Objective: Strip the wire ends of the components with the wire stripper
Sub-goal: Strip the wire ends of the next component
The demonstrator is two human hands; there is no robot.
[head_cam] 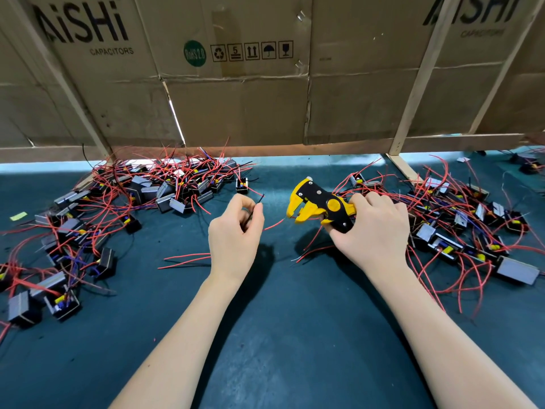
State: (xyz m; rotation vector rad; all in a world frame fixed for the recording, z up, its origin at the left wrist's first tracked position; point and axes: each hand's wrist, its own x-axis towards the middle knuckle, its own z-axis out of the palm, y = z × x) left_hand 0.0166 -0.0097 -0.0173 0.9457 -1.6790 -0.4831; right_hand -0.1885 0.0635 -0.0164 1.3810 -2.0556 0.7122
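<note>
My right hand (372, 228) grips the handles of a yellow and black wire stripper (320, 205), whose jaws point left and stand apart. My left hand (236, 231) is raised over the mat and pinches a thin black wire (259, 203) whose tip sticks up past the fingers. The wire tip is a short way left of the stripper's jaws, not touching them. Red wires (184, 259) trail out from under my left hand; the component they belong to is hidden by the hand.
A pile of small black components with red wires (165, 184) lies at the back left. Another pile (460, 228) spreads on the right, behind my right hand. A cardboard wall on a wooden frame (265, 107) closes the back of the dark green mat (280, 335).
</note>
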